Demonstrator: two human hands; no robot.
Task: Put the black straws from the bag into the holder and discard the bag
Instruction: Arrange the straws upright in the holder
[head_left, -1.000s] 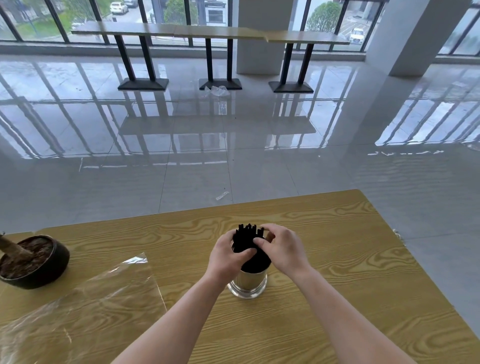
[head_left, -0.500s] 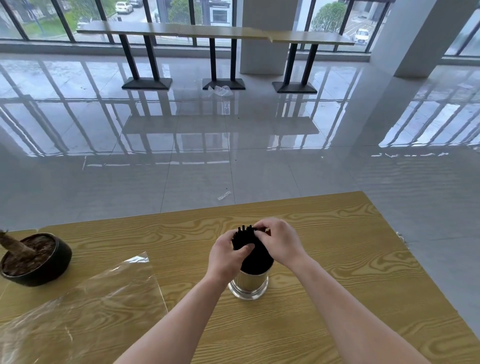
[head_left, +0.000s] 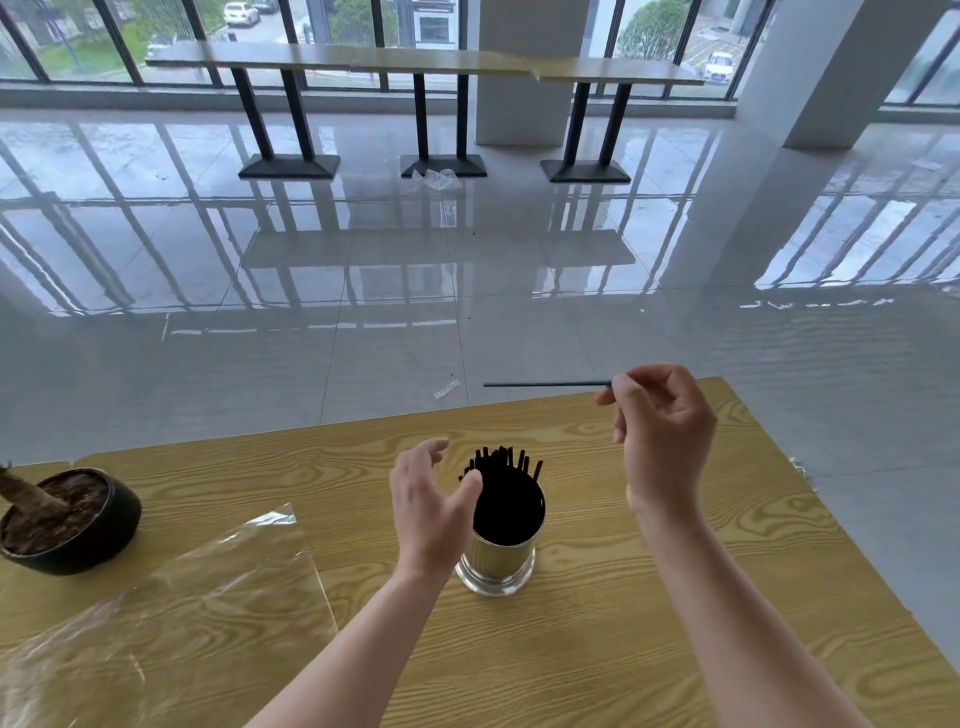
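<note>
A shiny metal holder (head_left: 497, 564) stands upright on the wooden table (head_left: 675, 597), packed with black straws (head_left: 506, 491) whose tips stick out above the rim. My left hand (head_left: 428, 506) hovers just left of the holder, fingers spread, thumb close to the straws. My right hand (head_left: 660, 426) is raised up and to the right of the holder and pinches one single black straw (head_left: 545, 385), held level and pointing left. The clear plastic bag (head_left: 171, 623) lies flat and empty on the table at the near left.
A black pot with soil and a plant stub (head_left: 65, 519) sits at the table's left edge. Beyond the table's far edge is a glossy tiled floor with small bits of plastic litter (head_left: 447, 389). High tables (head_left: 421, 62) stand by the windows.
Both hands were cupped around the straw bundle in the holder. Now my right hand has lifted up and right with one straw pulled out, and my left hand has opened and drawn back slightly.
</note>
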